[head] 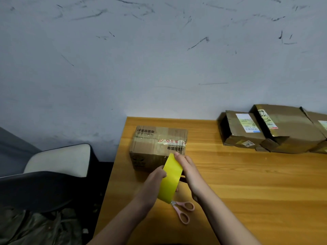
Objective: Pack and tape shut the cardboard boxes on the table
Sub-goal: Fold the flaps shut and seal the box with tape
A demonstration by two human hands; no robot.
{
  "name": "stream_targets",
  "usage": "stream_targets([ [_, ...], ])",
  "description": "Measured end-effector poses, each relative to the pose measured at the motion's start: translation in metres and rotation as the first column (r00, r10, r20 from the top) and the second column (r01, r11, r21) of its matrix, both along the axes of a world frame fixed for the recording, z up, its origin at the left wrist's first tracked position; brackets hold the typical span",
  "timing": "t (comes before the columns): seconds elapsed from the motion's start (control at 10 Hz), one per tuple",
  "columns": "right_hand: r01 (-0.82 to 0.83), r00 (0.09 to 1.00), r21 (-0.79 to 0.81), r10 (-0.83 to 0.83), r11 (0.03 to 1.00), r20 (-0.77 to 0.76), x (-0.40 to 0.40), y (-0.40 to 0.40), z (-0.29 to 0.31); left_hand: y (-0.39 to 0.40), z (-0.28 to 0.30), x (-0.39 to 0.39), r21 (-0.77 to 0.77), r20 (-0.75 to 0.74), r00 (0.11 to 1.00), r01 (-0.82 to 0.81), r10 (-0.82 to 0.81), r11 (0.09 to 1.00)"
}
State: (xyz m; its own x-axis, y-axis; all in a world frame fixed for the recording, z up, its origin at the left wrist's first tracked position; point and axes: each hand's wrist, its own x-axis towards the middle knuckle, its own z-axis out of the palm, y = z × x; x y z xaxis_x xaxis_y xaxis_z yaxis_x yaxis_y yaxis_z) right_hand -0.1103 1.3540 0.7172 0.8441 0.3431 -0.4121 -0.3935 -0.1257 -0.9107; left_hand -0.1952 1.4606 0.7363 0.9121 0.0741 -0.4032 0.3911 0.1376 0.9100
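The fingers of the right hand [185, 167] are pinching the free end of a wide strip of yellow adhesive tape [169, 177] just beside the near top edge of the closed brown cardboard box [157, 145], while the left hand [155, 181] is gripping the lower part of the tape, where the roll itself is mostly hidden behind the pulled strip and the hand. The box is sitting near the left end of the light wooden table [247, 191], already carrying older clear and printed tape along its top seam. The person is judging, it seems, where to land the strip, so the step in hand is laying tape over that seam. To do it well, the right hand should be pressing the free end flat on the box's near face first, then the left should be drawing the roll over the top in line with the seam, keeping the strip taut so it is not wrinkling or folding onto itself. The pink-handled scissors [184, 211] are lying just under the wrists, within easy reach for the cut. A group of flattened, labelled cardboard boxes [272, 131] is waiting well apart at the far right.
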Motion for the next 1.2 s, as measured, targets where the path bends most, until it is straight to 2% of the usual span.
stream_targets([
  [0.2, 0.015, 1.0, -0.006, -0.015, 1.0, -0.003, 0.008, -0.001, 0.009, 0.008, 0.008, 0.006, -0.083, 0.08, 0.983, 0.171, -0.164, 0.982],
  [0.3, 0.025, 0.998, -0.062, -0.021, 0.998, 0.055, 0.01, -0.001, 0.02, -0.004, 0.035, 0.005, -0.066, 0.121, 0.988, 0.101, -0.092, 0.993],
  [0.4, 0.029, 0.978, -0.058, -0.016, 0.998, 0.207, 0.015, -0.005, 0.037, -0.002, 0.031, 0.01, -0.122, 0.165, 0.986, 0.033, -0.012, 0.992],
  [0.6, 0.052, 0.924, 0.076, -0.077, 0.996, 0.374, 0.019, -0.006, 0.055, 0.002, 0.032, 0.019, -0.053, 0.251, 0.968, 0.01, 0.004, 0.999],
  [0.8, 0.078, 0.849, 0.113, -0.125, 0.991, 0.514, 0.014, 0.001, 0.055, 0.006, 0.03, 0.028, -0.07, 0.27, 0.962, -0.024, 0.042, 0.997],
  [0.9, 0.023, 0.793, 0.127, -0.096, 0.992, 0.602, 0.014, 0.002, 0.056, 0.008, 0.03, 0.029, -0.055, 0.304, 0.951, -0.039, 0.054, 0.998],
  [1.1, -0.065, 0.598, 0.093, -0.036, 0.994, 0.8, 0.017, -0.006, 0.058, 0.011, 0.036, 0.026, 0.002, 0.397, 0.918, -0.018, 0.016, 1.0],
  [1.2, -0.004, 0.392, 0.021, -0.017, 1.0, 0.92, 0.016, -0.011, 0.063, 0.01, 0.037, 0.025, 0.049, 0.452, 0.892, -0.022, -0.003, 0.999],
])
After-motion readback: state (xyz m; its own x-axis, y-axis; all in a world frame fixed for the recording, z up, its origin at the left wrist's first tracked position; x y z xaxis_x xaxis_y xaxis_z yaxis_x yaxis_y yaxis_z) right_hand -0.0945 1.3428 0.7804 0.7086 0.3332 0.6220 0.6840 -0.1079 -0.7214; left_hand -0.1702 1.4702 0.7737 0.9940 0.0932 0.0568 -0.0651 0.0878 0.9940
